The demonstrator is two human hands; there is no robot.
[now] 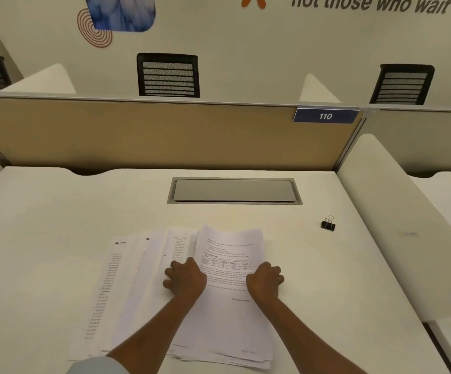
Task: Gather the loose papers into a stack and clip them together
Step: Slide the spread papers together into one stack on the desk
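Note:
Several printed white papers [143,287] lie fanned out on the desk in front of me. A thicker pile [227,314] on the right has a sheet with a table on top. My left hand [185,279] grips the left edge of that pile with curled fingers. At the pile's right edge my right hand [264,280] does the same. A black binder clip [328,224] with silver handles lies apart on the desk, to the far right of the papers.
The white desk [43,225] has a grey cable-tray lid [233,190] set in it behind the papers. A tan partition [151,133] with a "110" tag [325,116] closes the back. A white side divider [397,211] rises on the right.

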